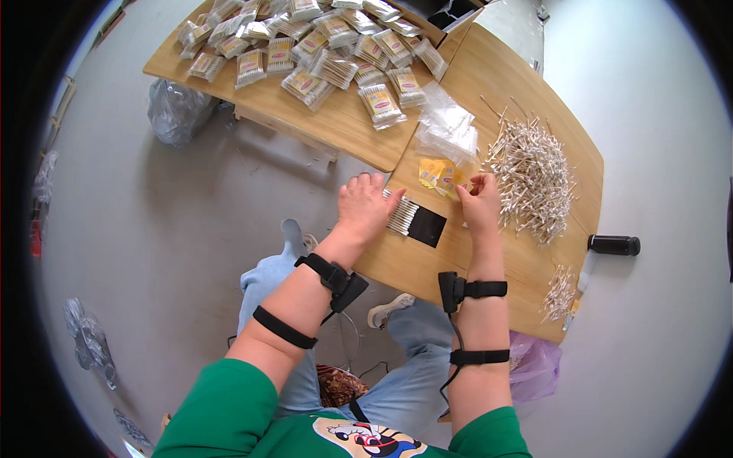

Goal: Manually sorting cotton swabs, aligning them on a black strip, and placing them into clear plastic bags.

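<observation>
Side by side, a row of cotton swabs (402,214) lies on the table, its right end meeting a flat black rectangle (427,227). My left hand (365,206) rests at the left end of that row, its thumb stretched over the swabs and apart from the fingers. Beyond the black piece, my right hand (481,204) pinches thumb and fingers together at the edge of a yellow printed card (448,182). More yellow cards (431,171) overlap just left of it.
Clear plastic bags (446,126) lie behind the cards. A big heap of loose swabs (532,179) is at right, with a smaller pile (560,292) nearer. Many packed swab bags (309,49) cover the far left table. A black bottle (614,245) lies at the right edge.
</observation>
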`<state>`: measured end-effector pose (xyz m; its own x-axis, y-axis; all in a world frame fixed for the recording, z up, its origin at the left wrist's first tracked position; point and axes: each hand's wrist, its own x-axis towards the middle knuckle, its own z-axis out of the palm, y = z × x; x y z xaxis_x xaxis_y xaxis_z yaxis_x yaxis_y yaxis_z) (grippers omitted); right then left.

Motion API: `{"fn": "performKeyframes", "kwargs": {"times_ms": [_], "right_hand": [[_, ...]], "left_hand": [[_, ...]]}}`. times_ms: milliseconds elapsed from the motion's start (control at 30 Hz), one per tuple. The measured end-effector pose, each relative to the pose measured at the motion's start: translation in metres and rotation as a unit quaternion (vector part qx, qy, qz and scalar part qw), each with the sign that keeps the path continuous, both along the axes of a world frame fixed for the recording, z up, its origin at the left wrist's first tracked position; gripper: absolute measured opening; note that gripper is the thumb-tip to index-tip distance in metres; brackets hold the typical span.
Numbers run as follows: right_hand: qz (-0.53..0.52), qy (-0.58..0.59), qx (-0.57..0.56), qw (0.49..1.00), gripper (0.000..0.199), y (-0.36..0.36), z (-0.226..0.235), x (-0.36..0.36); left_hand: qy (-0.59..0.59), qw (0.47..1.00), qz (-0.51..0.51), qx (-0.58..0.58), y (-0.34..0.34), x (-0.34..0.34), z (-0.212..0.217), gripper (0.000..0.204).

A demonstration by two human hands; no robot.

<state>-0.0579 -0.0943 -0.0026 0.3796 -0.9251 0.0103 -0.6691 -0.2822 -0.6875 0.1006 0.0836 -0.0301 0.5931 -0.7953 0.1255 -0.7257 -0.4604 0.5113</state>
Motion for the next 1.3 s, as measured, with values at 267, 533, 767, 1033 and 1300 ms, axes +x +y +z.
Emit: {"fn": "performKeyframes", "kwargs": {"times_ms": [267, 533, 767, 1033, 1300], "right_hand": [[-0.041, -0.146, 0.042, 0.987, 0.006, 0.037, 0.014, -0.012], [-0.100, -0.254, 0.132, 0.953, 0.006, 0.074, 0.011, -0.015], [-0.090, -0.200, 0.195, 0.956, 0.009, 0.117, 0.012, 0.013], [-0.025, -0.145, 0.133, 0.980, 0.008, 0.128, 0.000, 0.030], [0.008, -0.050, -0.003, 0.999, 0.010, 0.133, 0.006, 0.052]], "left_hand": [[0.028, 0.999, 0.006, 0.018, 0.002, 0.001, 0.000, 0.050], [0.017, 1.000, 0.005, 0.017, 0.000, -0.002, -0.003, 0.050], [0.005, 1.000, 0.020, 0.009, 0.000, -0.001, -0.008, 0.047], [0.023, 1.000, 0.006, 0.009, 0.001, 0.001, -0.009, 0.043], [0.008, 1.000, -0.001, 0.000, 0.000, 0.003, -0.008, 0.040]]}}
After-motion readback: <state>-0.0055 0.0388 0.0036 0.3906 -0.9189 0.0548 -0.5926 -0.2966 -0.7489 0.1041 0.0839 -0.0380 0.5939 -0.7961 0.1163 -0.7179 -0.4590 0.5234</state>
